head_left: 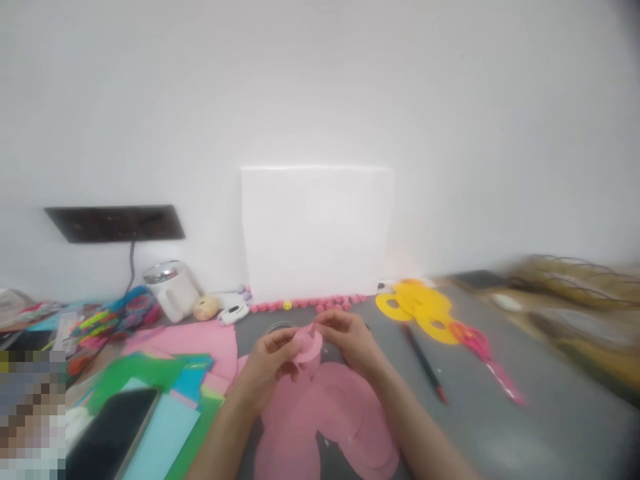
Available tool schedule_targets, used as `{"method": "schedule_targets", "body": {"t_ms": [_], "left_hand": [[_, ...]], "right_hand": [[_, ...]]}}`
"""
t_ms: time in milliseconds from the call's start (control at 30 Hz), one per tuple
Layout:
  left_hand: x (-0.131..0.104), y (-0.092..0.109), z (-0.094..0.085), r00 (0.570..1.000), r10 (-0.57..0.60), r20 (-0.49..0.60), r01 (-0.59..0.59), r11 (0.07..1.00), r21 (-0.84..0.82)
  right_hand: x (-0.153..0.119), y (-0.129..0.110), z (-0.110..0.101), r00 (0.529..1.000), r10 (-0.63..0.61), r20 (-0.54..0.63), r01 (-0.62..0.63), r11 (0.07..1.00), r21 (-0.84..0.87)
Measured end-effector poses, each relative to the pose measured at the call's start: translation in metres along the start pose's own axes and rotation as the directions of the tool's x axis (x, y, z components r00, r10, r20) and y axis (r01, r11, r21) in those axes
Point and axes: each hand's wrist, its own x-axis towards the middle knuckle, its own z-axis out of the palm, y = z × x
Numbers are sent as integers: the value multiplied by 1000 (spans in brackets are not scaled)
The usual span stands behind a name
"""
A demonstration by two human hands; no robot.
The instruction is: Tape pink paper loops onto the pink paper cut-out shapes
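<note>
Between my hands is a small curled pink paper piece [309,345], held just above the grey table [500,427]. My left hand [274,363] grips its left side with thumb and fingers. At its upper right edge, my right hand [350,337] pinches the paper with the fingertips. Several rounded pink paper cutouts [345,413] lie overlapping on the table beneath and in front of my hands. The picture is somewhat blurred, so fine detail of the curled piece does not show.
To the right lie yellow paper cutouts [417,307], a dark pencil [425,363] and pink scissors [487,360]. A phone [113,433] rests on coloured paper [170,427] at left. A white board [317,233] leans on the wall behind pink beads [305,305].
</note>
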Motion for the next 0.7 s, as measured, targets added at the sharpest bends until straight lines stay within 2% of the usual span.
{"method": "schedule_targets", "body": {"t_ms": [200,300,467,567,700], "left_hand": [[-1,0,0,999,-8,41,8,1000,3],[-1,1,0,999,-12,37,12,1000,2],[-2,3,2,999,-27,19,27,999,23],[-3,5,5,1000,-26,8,26,999,31],[-2,5,6,1000,-26,-10,26,999,20]], "right_hand": [[0,0,4,1000,-9,-27,9,1000,6],[0,-1,5,1000,-10,-23,10,1000,-23],[1,2,7,999,-40,-26,41,999,31],[2,4,7,997,-73,-38,72,997,-16],[0,0,7,998,-52,-36,51,998,-37]]}}
